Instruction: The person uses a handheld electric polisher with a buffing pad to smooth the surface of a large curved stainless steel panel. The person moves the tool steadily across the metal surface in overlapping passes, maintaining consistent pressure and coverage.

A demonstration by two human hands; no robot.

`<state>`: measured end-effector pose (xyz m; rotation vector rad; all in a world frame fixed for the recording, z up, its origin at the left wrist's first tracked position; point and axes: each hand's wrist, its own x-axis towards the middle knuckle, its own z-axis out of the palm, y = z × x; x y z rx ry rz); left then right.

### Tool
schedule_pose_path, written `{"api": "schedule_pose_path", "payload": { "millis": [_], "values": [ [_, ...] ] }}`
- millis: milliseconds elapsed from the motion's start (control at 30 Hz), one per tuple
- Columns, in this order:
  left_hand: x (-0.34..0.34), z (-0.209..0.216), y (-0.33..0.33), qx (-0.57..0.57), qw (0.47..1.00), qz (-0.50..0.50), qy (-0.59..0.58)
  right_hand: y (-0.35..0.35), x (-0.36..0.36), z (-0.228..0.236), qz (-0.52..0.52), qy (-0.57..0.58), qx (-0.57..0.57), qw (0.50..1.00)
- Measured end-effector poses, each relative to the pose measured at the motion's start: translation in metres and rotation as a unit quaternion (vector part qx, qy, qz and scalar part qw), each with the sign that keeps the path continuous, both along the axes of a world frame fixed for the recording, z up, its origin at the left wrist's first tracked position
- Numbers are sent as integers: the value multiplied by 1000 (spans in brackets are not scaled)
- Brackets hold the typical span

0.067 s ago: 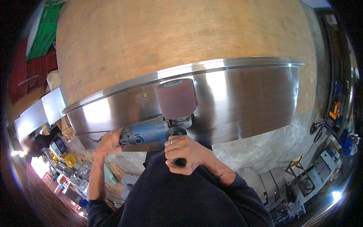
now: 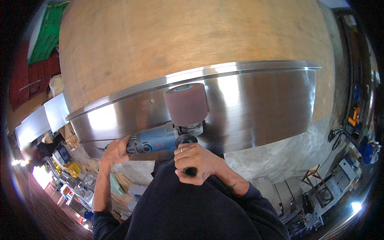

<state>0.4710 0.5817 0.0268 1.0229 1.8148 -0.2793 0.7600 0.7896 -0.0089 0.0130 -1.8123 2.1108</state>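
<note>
A blue power sander [image 2: 158, 139] with a wide brownish abrasive drum [image 2: 186, 105] is held across the front of my body. My left hand [image 2: 117, 151] wraps round the rear of its body, by the cord end. My right hand [image 2: 196, 163] is closed round the black side handle, whose end pokes out below the fingers. The drum lies over a long, shiny sheet-metal panel [image 2: 272, 106] with a raised lip along its far edge; whether it touches the metal I cannot tell. A small round hole shows in the panel left of the drum.
The panel rests on a large wooden board [image 2: 200, 36]. A green crate [image 2: 48, 32] stands at the far left. Tools and boxes crowd the lower left, near a person in dark clothing [image 2: 48, 148]. At right are black cables [image 2: 340, 136] and a small stool [image 2: 314, 172].
</note>
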Motion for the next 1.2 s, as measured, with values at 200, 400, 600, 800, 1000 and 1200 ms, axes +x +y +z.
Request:
{"api": "schedule_pose_path", "payload": {
  "millis": [200, 400, 600, 800, 1000, 1200],
  "values": [
    [4, -8, 10, -18, 1000, -10, 5, 13, 10, -3, 11, -8, 13, 1000],
    [8, -11, 12, -7, 1000, -18, -9, 19, 17, -3, 9, -17, 14, 1000],
    [12, -9, 23, -21, 999, -42, -14, 24, 23, 0, -17, -17, 7, 1000],
    [22, -3, 37, -3, 999, -34, -1, 39, 30, 6, -43, -22, 2, 999],
    [31, -5, 51, -10, 999, -30, -23, 50, 43, 7, -67, -16, -10, 998],
    [52, -2, 67, -4, 999, -36, -22, 65, 64, 5, -74, -3, -20, 997]
  ]
}}
